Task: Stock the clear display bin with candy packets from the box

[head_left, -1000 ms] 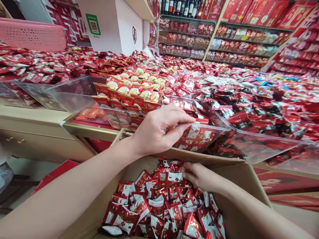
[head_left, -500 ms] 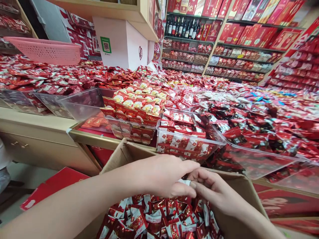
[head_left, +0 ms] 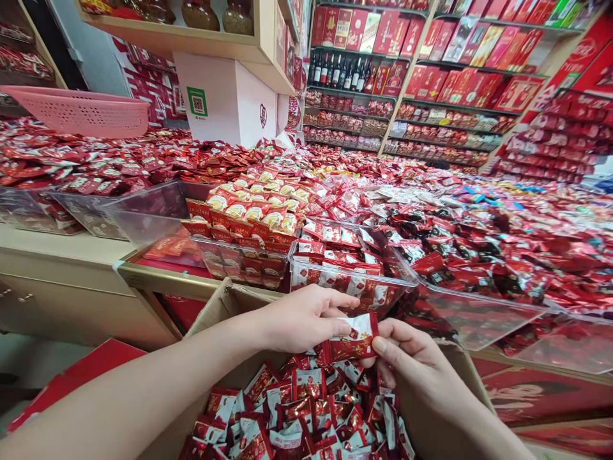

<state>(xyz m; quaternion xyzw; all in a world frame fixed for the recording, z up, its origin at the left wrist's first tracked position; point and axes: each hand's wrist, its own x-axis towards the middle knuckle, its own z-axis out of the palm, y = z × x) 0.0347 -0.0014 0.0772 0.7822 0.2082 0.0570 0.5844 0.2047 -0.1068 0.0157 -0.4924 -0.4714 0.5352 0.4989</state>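
Note:
Between my two hands is a red and white candy packet (head_left: pixel 353 337), held up above an open cardboard box (head_left: pixel 462 370). My left hand (head_left: pixel 306 319) has its thumb on the packet's left part, its other fingers partly behind. The right edge of the packet is pinched by the thumb and fingers of my right hand (head_left: pixel 407 350). Below, the box holds a heap of similar red and white packets (head_left: pixel 292 409). Just beyond the hands stands a clear plastic bin (head_left: pixel 354 271) with like packets lined up in rows.
Left of that bin, durian-labelled packets (head_left: pixel 244 223) stand stacked in another clear bin. Loose dark red packets (head_left: pixel 479 268) fill bins on the right. A pink basket (head_left: pixel 86 115) rests on candy at the back left. A red box (head_left: pixel 76 377) lies low at the left.
The packet, mostly hidden between my hands before, now shows its front. My hands have moved slightly apart, and the camera view has shifted a little.

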